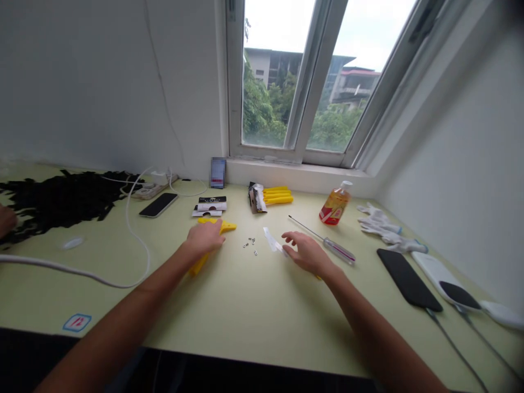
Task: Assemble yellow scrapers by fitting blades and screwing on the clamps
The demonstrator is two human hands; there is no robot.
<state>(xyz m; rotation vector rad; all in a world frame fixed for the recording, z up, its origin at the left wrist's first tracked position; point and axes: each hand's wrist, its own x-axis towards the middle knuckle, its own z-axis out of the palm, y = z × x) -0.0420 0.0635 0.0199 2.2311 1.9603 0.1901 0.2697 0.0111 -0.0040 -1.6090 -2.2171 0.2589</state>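
My left hand (205, 238) is closed over yellow pieces (228, 226) on the left side of the table; parts of them stick out past its fingers. Small metal screws or nuts (254, 245) lie scattered between my two hands. My right hand (305, 251) hovers with its fingers apart, just right of a thin clear plastic strip (271, 240). A bit of something yellow (318, 278) peeks out beneath my right wrist. Behind my right hand a long screwdriver (338, 251) with a clear handle lies diagonally.
Yellow handles (278, 195) in packaging, small boxes (212, 204) and an orange bottle (335, 204) stand toward the back. White gloves (379, 226) and dark power banks (409, 279) lie right. Black strips (69, 194), a phone (159, 204), a white cable (102, 281) and another person's hand (6, 219) are left.
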